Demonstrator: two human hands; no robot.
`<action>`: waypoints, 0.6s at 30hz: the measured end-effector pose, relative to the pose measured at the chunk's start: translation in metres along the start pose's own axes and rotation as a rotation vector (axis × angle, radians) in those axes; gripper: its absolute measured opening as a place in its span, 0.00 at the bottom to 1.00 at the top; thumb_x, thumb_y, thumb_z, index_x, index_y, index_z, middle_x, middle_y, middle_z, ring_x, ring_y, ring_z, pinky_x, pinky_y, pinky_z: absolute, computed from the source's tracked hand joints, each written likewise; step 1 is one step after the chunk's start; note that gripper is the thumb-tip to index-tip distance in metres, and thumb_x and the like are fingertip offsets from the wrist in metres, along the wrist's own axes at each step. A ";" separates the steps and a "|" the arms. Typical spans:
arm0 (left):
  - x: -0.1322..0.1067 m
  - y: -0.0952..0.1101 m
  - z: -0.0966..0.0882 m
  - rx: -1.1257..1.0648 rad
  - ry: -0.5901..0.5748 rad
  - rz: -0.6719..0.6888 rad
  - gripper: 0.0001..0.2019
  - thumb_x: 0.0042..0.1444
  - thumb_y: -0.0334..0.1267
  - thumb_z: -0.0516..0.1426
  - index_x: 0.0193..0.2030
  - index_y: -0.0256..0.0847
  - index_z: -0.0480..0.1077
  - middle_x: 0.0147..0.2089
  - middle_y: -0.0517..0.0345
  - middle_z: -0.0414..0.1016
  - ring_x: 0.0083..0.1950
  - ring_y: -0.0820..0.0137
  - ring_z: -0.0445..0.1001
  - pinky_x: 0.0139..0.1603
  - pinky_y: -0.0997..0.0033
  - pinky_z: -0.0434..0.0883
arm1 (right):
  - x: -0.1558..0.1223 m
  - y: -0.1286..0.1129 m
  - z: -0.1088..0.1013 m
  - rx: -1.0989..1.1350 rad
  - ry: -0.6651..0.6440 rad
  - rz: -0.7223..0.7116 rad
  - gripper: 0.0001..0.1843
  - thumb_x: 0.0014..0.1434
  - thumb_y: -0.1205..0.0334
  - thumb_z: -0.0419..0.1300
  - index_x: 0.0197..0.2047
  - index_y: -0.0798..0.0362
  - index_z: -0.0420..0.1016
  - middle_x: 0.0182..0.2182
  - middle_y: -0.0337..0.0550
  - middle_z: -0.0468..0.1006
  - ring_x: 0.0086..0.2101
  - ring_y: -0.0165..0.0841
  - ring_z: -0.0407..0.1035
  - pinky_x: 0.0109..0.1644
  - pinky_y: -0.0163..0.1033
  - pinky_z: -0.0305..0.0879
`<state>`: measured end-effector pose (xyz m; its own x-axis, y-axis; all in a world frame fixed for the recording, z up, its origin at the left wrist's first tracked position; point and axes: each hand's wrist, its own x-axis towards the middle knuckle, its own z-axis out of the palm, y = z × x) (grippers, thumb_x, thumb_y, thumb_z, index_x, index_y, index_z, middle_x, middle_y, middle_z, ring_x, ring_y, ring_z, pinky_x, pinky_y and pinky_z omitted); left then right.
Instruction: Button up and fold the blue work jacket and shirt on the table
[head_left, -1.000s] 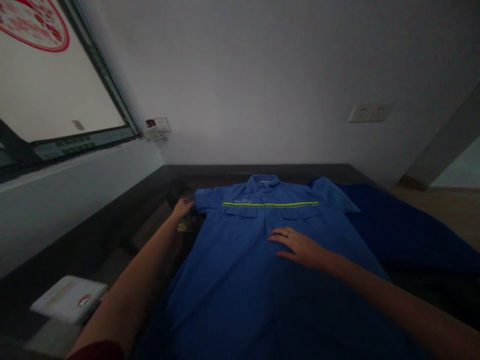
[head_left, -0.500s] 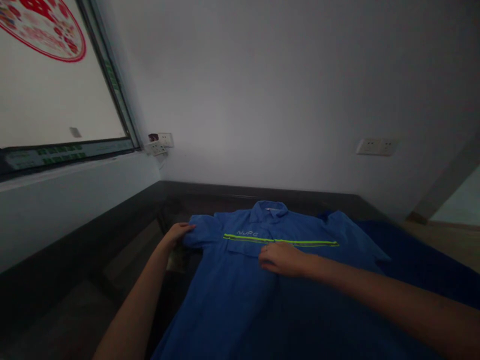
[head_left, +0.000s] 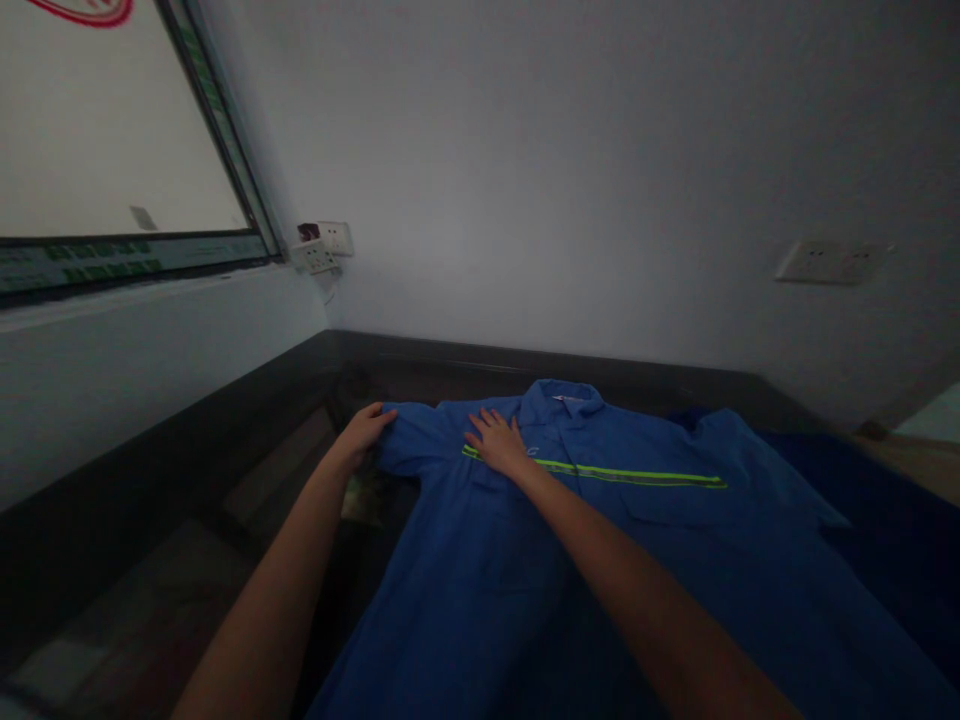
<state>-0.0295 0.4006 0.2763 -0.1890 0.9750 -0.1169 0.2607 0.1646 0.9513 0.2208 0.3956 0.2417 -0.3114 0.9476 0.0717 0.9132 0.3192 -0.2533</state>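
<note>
Wall [head_left: 570,150], pale and plain, fills the far half of the view, with a large window [head_left: 97,120] set into the left side. Below them a dark surface [head_left: 277,480] runs from near to far, and on it a blue short-sleeved work shirt [head_left: 525,590] lies face up, its collar [head_left: 562,400] toward the far wall and its body stretching back to the near edge. A darker blue cloth [head_left: 892,500] lies to the right of the shirt, touching it. Both bare arms reach in from the near edge. The left hand [head_left: 365,432] rests on the end of the shirt's left sleeve [head_left: 409,448], fingers loosely curved over the hem; whether it pinches the cloth cannot be told. The right hand [head_left: 499,443] lies flat with fingers spread wide, holding nothing, on the chest just left of the collar, covering the left end of a yellow-green reflective stripe [head_left: 645,476]. A second ago this right hand lay lower, on the middle of the shirt front; it has since slid far and left, so both hands now sit close together at the left shoulder, and the pressing seems to have shifted to that corner. Small wall sockets [head_left: 322,250] sit in the left corner, another [head_left: 829,262] far right.
</note>
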 end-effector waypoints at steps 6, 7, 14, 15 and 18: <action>-0.002 0.000 -0.003 0.050 0.032 -0.018 0.09 0.48 0.40 0.57 0.35 0.39 0.68 0.29 0.61 0.72 0.28 0.72 0.69 0.25 0.77 0.63 | 0.003 0.001 0.001 0.021 0.001 0.022 0.29 0.67 0.47 0.41 0.67 0.47 0.53 0.67 0.47 0.51 0.66 0.45 0.42 0.65 0.63 0.34; -0.002 0.000 -0.002 0.059 0.019 -0.022 0.09 0.48 0.40 0.57 0.35 0.39 0.69 0.29 0.60 0.73 0.28 0.72 0.70 0.25 0.77 0.63 | 0.001 -0.001 0.000 0.023 0.004 0.022 0.28 0.67 0.47 0.42 0.67 0.47 0.53 0.67 0.48 0.51 0.66 0.45 0.42 0.64 0.63 0.34; 0.002 -0.004 -0.002 0.136 -0.034 -0.029 0.13 0.45 0.43 0.61 0.36 0.38 0.73 0.31 0.55 0.77 0.32 0.67 0.74 0.31 0.73 0.69 | -0.038 -0.043 -0.017 0.070 0.155 -0.175 0.19 0.65 0.56 0.50 0.55 0.53 0.67 0.55 0.52 0.68 0.56 0.41 0.59 0.60 0.50 0.53; 0.004 -0.005 -0.003 0.153 -0.031 -0.032 0.13 0.45 0.43 0.61 0.36 0.38 0.73 0.31 0.55 0.77 0.32 0.67 0.74 0.31 0.72 0.69 | -0.045 -0.051 -0.018 0.085 0.159 -0.243 0.16 0.65 0.58 0.51 0.52 0.53 0.70 0.51 0.50 0.70 0.52 0.39 0.62 0.57 0.46 0.57; 0.010 -0.007 -0.004 0.205 -0.001 -0.027 0.12 0.44 0.42 0.62 0.34 0.36 0.73 0.30 0.54 0.77 0.34 0.64 0.74 0.32 0.72 0.68 | -0.063 -0.069 -0.015 0.084 0.114 -0.389 0.13 0.63 0.58 0.53 0.49 0.52 0.71 0.46 0.46 0.72 0.47 0.37 0.65 0.52 0.42 0.61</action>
<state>-0.0371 0.4087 0.2693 -0.1971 0.9701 -0.1419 0.4428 0.2172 0.8699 0.1817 0.3141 0.2686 -0.5937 0.7535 0.2825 0.7071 0.6560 -0.2640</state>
